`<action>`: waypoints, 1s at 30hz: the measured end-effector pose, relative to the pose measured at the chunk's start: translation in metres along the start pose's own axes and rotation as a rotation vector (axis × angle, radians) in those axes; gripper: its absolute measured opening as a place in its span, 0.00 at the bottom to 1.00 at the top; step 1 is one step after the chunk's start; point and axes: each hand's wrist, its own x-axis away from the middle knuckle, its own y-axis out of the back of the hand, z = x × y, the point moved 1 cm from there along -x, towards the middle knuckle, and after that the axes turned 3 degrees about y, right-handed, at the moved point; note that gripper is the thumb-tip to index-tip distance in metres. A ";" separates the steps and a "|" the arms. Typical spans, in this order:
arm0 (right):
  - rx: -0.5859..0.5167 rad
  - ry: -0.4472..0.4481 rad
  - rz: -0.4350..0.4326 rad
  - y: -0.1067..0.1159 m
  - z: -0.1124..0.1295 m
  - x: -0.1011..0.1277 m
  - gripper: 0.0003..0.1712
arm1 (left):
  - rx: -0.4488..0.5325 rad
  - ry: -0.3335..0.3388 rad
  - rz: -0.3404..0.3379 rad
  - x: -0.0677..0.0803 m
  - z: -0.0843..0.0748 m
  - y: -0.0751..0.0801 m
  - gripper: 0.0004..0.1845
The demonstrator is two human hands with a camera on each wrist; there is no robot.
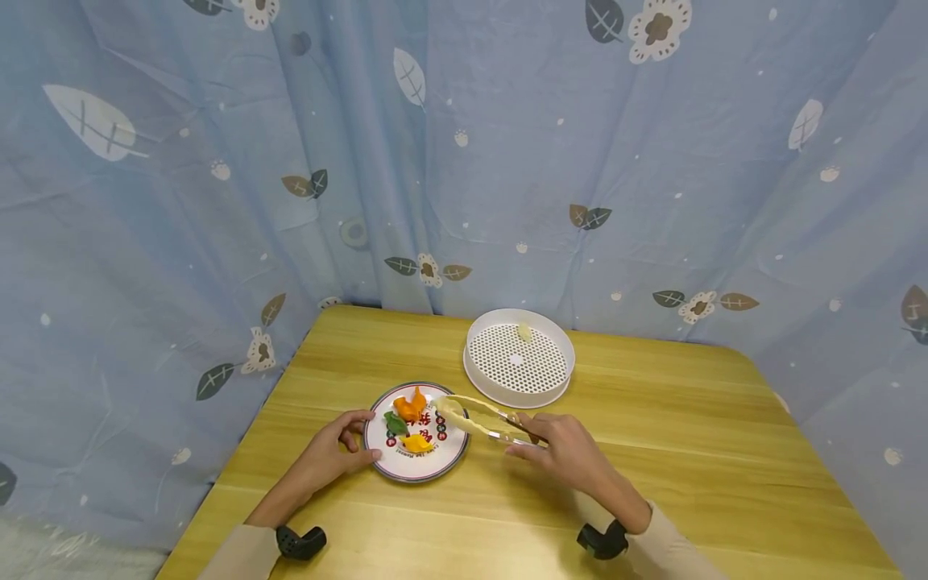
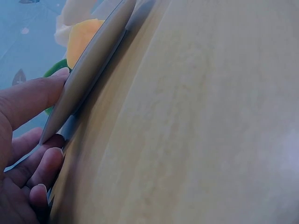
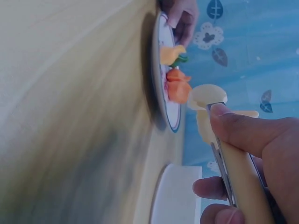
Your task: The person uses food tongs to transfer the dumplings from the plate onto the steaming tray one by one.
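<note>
Tong-handling step, apparently: the left hand (image 1: 328,457) pinches the plate (image 1: 442,461); the right hand (image 1: 569,451) grips tongs (image 1: 495,436) at the plate's right edge. Next seemingly calls for fine control.

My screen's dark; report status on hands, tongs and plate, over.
Left hand grips plate by its rim. Right hand holds tongs, pale piece apparently at their tips. Orange piece, green piece, yellow piece on plate. No obstruction seen.
</note>
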 end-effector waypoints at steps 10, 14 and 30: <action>0.013 -0.057 -0.014 0.012 -0.009 -0.005 0.30 | 0.005 -0.023 0.012 0.000 0.002 0.000 0.35; 0.028 -0.066 -0.027 0.015 -0.013 -0.007 0.30 | 0.005 -0.021 0.009 0.001 0.001 0.000 0.35; 0.061 -0.141 -0.054 0.027 -0.041 -0.019 0.32 | 0.003 -0.008 0.002 0.001 0.001 0.000 0.35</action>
